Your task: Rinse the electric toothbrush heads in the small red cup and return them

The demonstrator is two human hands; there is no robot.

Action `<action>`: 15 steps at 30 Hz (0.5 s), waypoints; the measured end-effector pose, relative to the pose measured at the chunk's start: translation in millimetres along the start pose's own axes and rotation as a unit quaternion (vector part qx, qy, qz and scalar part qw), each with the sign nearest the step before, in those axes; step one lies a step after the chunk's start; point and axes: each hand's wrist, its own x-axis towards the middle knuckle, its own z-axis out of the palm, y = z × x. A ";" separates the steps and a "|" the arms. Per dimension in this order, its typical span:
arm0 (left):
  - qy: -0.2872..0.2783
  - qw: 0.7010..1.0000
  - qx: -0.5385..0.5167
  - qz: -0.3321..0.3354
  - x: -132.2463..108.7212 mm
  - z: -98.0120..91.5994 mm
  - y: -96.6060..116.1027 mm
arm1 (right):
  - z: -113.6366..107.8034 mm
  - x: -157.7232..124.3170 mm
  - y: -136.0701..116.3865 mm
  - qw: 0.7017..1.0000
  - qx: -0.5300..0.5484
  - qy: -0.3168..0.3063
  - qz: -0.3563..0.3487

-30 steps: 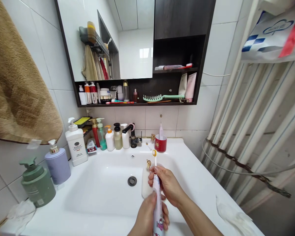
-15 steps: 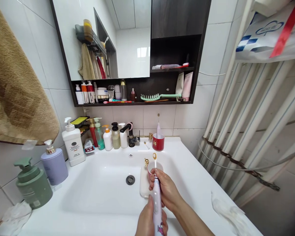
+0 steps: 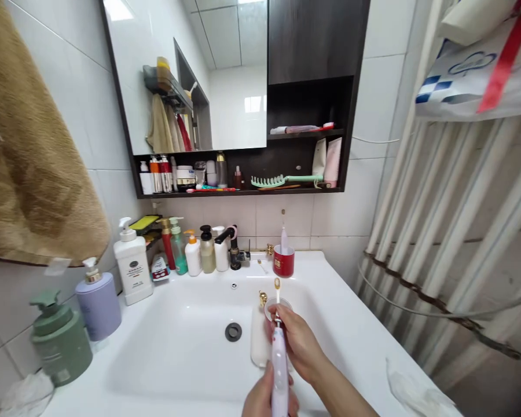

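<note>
My left hand (image 3: 259, 395), at the bottom of the view, is closed around the pale lilac handle of an electric toothbrush (image 3: 279, 368). The handle points up and away from me over the basin's near part. With my right hand (image 3: 301, 341) I pinch the lower stem of its white brush head (image 3: 278, 288). A short metal shaft shows between the stem and the handle's top. Behind my right fingers, a cup (image 3: 285, 303) is partly hidden, beside a white oblong tray (image 3: 259, 341) with a small gold ornament (image 3: 263, 298).
The white basin (image 3: 186, 341) has a dark drain (image 3: 233, 332) and a black faucet (image 3: 234, 249). A red cup (image 3: 283, 262) holding another electric toothbrush stands behind. Pump bottles line the back and left. A crumpled tissue (image 3: 417, 394) lies right, near white pipes (image 3: 451, 231).
The brush head has shifted up from the handle in my right fingers, and the metal shaft now shows between them. The camera view has tilted slightly upward.
</note>
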 end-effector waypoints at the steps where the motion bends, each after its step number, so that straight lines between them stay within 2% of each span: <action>1: -0.007 1.000 -0.007 -0.002 0.5 -2.4 -0.3 | -0.1 4.6 -3.2 1.000 -0.017 0.015 -0.007; 4: -0.023 1.000 0.001 -0.003 1.8 -11.9 -2.1 | -4.3 24.9 -15.5 0.994 -0.075 0.061 -0.056; 6: -0.027 1.000 -0.007 -0.001 3.3 -18.2 -1.8 | -10.5 43.3 -22.1 0.980 -0.159 0.085 -0.080; 11: -0.024 0.996 -0.086 -0.013 11.6 -29.4 6.3 | -23.5 94.5 -18.5 0.948 -0.288 0.126 -0.056; 15: -0.004 0.997 -0.078 -0.017 18.6 -36.7 8.4 | -22.8 135.4 -6.8 0.904 -0.395 0.153 -0.053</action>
